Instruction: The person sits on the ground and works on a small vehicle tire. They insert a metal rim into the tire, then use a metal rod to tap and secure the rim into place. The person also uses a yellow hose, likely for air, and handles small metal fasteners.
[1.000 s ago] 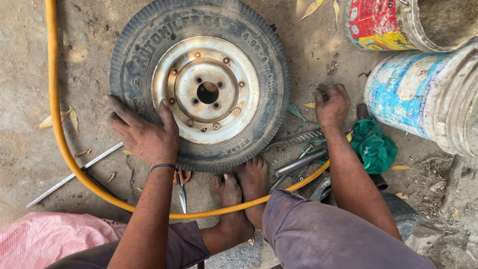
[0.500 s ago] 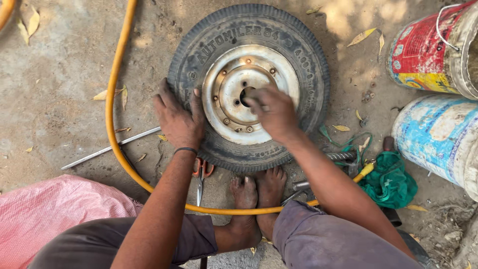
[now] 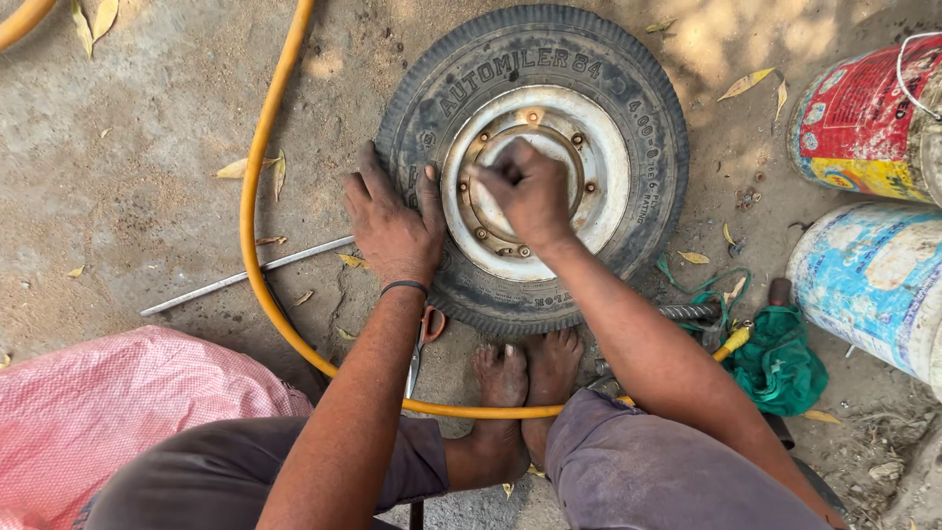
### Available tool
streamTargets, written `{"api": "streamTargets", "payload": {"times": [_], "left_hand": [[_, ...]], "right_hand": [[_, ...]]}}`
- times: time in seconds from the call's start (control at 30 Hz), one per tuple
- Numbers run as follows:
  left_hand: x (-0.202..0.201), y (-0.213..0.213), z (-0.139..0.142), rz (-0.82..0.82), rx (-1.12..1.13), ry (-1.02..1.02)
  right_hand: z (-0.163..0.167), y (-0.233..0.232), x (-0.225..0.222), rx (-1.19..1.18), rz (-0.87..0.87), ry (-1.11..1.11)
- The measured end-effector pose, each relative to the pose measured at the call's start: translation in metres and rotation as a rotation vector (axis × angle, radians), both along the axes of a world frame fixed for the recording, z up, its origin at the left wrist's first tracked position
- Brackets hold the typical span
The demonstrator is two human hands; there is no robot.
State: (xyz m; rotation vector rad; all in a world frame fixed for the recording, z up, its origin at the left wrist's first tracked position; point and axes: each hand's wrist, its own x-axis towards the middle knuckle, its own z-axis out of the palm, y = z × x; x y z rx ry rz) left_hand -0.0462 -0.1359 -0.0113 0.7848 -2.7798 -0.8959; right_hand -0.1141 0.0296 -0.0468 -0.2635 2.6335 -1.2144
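On the dusty concrete ground, just past the person's bare feet (image 3: pixel 525 378), a small black rubber tyre (image 3: pixel 535 157) lies flat, fitted on a worn white steel rim (image 3: pixel 603 167) with a rusty bolt ring. Tread ribbed, sidewall scuffed and dusty. Left hand (image 3: pixel 391 221) spread wide, palm pressed on the near-left sidewall. Right hand (image 3: pixel 525 188) bunched over the hub, fingertips pinched; can't tell what they hold. Yellow hose (image 3: pixel 257 186) curves around the left side.
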Motion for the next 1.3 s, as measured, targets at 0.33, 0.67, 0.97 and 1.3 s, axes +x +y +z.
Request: {"api": "streamTargets", "payload": {"times": [0.33, 0.67, 0.97, 1.3], "left_hand": [[0.0, -0.001, 0.003, 0.025, 0.022, 0.035], [-0.001, -0.001, 0.003, 0.039, 0.045, 0.0], [-0.001, -0.001, 0.0, 0.017, -0.005, 0.003], [0.0, 0.0, 0.0, 0.028, 0.003, 0.004]], "right_hand": [[0.02, 0.015, 0.003, -0.194, 0.163, 0.069], [0.011, 0.007, -0.003, -0.063, 0.279, 0.144], [0.011, 0.01, -0.01, -0.058, 0.332, 0.055], [0.023, -0.005, -0.001, 0.048, 0.426, 0.357]]}}
